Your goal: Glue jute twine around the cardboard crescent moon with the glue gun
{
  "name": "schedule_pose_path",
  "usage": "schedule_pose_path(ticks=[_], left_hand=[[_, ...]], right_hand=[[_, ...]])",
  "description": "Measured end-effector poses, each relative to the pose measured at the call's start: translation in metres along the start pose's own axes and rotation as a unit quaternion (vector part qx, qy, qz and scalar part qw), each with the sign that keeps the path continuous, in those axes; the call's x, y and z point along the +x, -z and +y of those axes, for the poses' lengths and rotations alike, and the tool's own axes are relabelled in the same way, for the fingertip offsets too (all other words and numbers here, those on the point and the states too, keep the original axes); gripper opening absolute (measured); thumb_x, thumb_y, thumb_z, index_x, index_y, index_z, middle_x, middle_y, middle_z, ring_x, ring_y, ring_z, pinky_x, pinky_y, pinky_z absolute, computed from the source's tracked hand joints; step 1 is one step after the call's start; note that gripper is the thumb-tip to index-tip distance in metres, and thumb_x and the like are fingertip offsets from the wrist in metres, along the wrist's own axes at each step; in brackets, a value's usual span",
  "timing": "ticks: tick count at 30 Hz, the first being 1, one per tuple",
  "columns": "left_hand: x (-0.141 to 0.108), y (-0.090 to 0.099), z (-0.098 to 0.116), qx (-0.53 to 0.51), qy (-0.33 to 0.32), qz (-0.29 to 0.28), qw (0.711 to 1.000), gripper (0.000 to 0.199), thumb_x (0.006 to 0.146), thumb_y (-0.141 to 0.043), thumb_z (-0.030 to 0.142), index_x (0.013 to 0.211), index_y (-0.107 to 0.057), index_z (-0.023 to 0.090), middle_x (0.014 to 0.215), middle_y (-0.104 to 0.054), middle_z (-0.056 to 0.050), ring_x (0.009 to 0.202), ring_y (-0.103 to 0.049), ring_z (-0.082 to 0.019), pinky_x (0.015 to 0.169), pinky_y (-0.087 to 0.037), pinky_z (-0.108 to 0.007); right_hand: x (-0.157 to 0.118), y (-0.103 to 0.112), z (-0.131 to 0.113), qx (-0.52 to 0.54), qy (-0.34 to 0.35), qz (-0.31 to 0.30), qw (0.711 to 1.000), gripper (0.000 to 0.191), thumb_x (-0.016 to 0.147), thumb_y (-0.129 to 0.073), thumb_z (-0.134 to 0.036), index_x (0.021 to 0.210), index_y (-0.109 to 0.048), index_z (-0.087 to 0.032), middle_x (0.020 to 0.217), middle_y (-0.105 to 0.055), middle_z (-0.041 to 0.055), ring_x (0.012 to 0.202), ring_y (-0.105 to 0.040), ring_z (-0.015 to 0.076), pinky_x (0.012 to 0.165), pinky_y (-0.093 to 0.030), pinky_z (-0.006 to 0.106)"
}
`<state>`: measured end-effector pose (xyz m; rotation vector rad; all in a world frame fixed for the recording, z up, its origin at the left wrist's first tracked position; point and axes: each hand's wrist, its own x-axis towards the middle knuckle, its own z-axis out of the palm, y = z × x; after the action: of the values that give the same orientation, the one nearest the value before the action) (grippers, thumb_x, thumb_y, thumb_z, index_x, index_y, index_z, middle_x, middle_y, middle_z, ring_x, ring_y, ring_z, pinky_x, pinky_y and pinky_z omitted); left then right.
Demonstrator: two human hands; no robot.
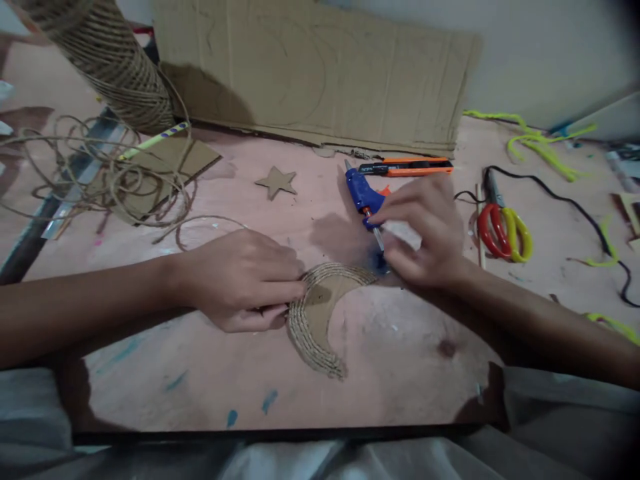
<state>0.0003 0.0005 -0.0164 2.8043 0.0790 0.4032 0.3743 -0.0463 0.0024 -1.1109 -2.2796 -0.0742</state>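
A cardboard crescent (325,307) lies flat on the table, with rows of twine along its outer curve. My left hand (250,280) is closed at the crescent's left edge, its fingertips pressed against the twine; whether it pinches a strand is hidden. To the upper right of the crescent, my right hand (425,230) has its curled fingertips at the rear part of a blue glue gun (363,190), by its glue stick. The gun lies with its nozzle pointing up and left. A small cardboard star (277,183) rests behind the crescent.
Loose twine (135,173) tangles over a cardboard piece at left, beside a tall twine-wrapped cone (115,73). A cardboard sheet (320,73) stands at the back. An orange cutter (410,166) and red-and-yellow scissors (503,223) lie at right, near yellow yarn (537,143) and black cord.
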Motion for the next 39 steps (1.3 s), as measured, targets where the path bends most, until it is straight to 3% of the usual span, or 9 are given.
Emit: schedule_pose_path(ticks=[3,6,13,20,26,29,33,36,39], left_hand=[[0.001,0.003,0.000,-0.018,-0.041,0.006,0.999,0.013,0.113,-0.076,0.027,0.124,-0.081,0.032,0.104,-0.086,-0.007,0.096,-0.084,-0.025,0.084,-0.066,-0.037],[0.001,0.003,-0.001,-0.039,-0.031,0.012,0.999,0.016,0.113,-0.077,0.027,0.126,-0.083,0.033,0.108,-0.088,-0.007,0.098,-0.086,-0.026,0.085,-0.068,-0.038],[0.004,0.002,-0.001,-0.025,-0.044,0.010,0.999,0.009,0.118,-0.073,0.032,0.115,-0.081,0.030,0.102,-0.088,-0.006,0.091,-0.084,-0.026,0.078,-0.063,-0.039],[0.006,0.004,0.000,0.010,-0.088,0.052,0.995,0.022,0.126,-0.065,0.030,0.109,-0.078,0.024,0.111,-0.092,-0.010,0.092,-0.085,-0.026,0.076,-0.059,-0.042],[0.009,0.005,0.000,0.013,-0.076,0.030,0.997,0.027,0.127,-0.062,0.033,0.106,-0.076,0.027,0.111,-0.091,-0.010,0.090,-0.082,-0.026,0.074,-0.057,-0.042],[0.009,0.005,0.000,0.008,-0.090,0.039,0.995,0.024,0.126,-0.063,0.029,0.105,-0.076,0.025,0.109,-0.090,-0.011,0.089,-0.081,-0.026,0.074,-0.057,-0.043],[0.009,0.005,0.000,-0.006,-0.083,0.040,0.996,0.018,0.124,-0.066,0.028,0.109,-0.076,0.025,0.104,-0.087,-0.009,0.088,-0.080,-0.026,0.074,-0.056,-0.044],[0.009,0.005,0.000,-0.012,-0.081,0.040,0.996,0.012,0.122,-0.070,0.027,0.112,-0.076,0.026,0.096,-0.082,-0.006,0.084,-0.077,-0.026,0.071,-0.052,-0.043],[0.009,0.006,0.000,-0.001,-0.085,0.036,0.996,0.017,0.124,-0.065,0.027,0.111,-0.075,0.025,0.093,-0.081,-0.006,0.084,-0.077,-0.026,0.071,-0.050,-0.043]], right_hand=[[-0.006,0.000,-0.035,0.054,0.103,-0.063,0.991,0.021,0.113,-0.075,-0.029,0.131,-0.084,-0.037,0.117,-0.092,0.0009,0.107,-0.082,0.0310,0.099,-0.059,0.058],[-0.013,-0.004,-0.054,0.041,0.165,-0.076,0.983,0.019,0.121,-0.073,-0.029,0.129,-0.088,-0.037,0.121,-0.093,-0.0016,0.109,-0.080,0.0273,0.097,-0.056,0.055],[-0.017,-0.014,-0.055,0.029,0.203,-0.051,0.977,0.023,0.130,-0.068,-0.024,0.124,-0.090,-0.028,0.120,-0.092,-0.0026,0.119,-0.074,0.0207,0.111,-0.051,0.047],[-0.016,-0.014,-0.050,0.045,0.268,-0.056,0.961,0.017,0.127,-0.079,-0.022,0.118,-0.091,-0.027,0.126,-0.089,0.0023,0.124,-0.071,0.0219,0.106,-0.050,0.045],[-0.007,-0.011,-0.049,0.059,0.259,-0.114,0.957,0.039,0.138,-0.055,-0.020,0.113,-0.084,-0.024,0.121,-0.087,0.0025,0.115,-0.070,0.0209,0.106,-0.050,0.042],[-0.004,-0.010,-0.055,0.065,0.254,-0.146,0.954,0.042,0.139,-0.051,-0.019,0.111,-0.082,-0.021,0.121,-0.087,0.0043,0.106,-0.066,0.0201,0.096,-0.050,0.041],[-0.004,-0.004,-0.057,0.066,0.264,-0.121,0.955,0.048,0.139,-0.039,-0.012,0.117,-0.081,-0.017,0.127,-0.090,0.0085,0.103,-0.070,0.0201,0.091,-0.053,0.041],[-0.002,0.006,-0.045,0.091,0.234,-0.135,0.958,0.033,0.139,-0.043,-0.018,0.125,-0.073,-0.021,0.128,-0.089,0.0103,0.108,-0.077,0.0216,0.093,-0.060,0.039],[0.004,0.017,-0.028,0.165,0.138,-0.142,0.966,0.012,0.134,-0.057,-0.021,0.129,-0.065,-0.028,0.117,-0.085,0.0042,0.099,-0.078,0.0205,0.085,-0.062,0.036]])
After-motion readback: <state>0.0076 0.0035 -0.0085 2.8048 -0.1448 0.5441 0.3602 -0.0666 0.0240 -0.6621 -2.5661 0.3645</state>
